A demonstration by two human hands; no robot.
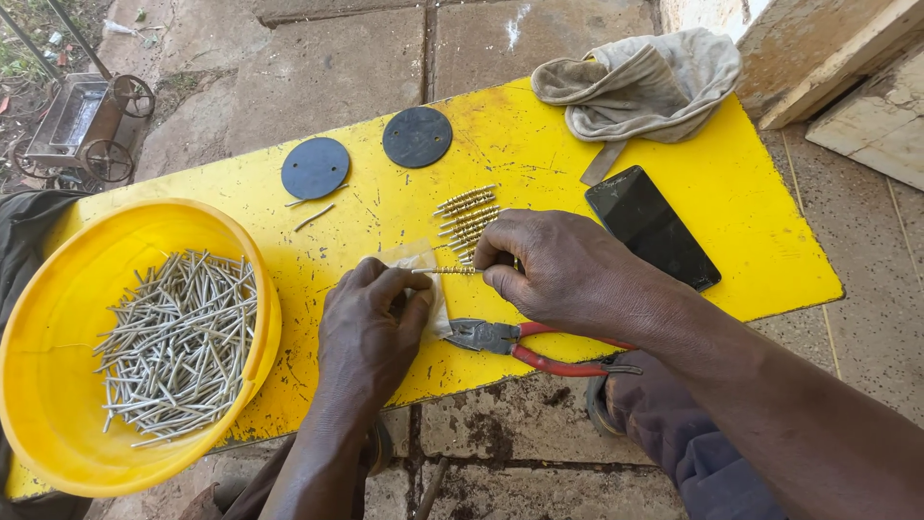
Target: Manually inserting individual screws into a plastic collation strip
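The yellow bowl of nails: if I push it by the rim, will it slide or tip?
The bowl hangs over the yellow table edge, so a push could tip it. The heap of nails probably makes it heavy, likely dragging rather than gliding. The loose nails would probably shift and rattle.

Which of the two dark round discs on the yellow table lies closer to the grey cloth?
The right-hand disc, farther up the table; the cloth lies just past it to the right. The other disc sits lower left, nearer the yellow bowl.

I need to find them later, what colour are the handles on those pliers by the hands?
Red, on the pliers lying on the yellow table, seen in the head view.
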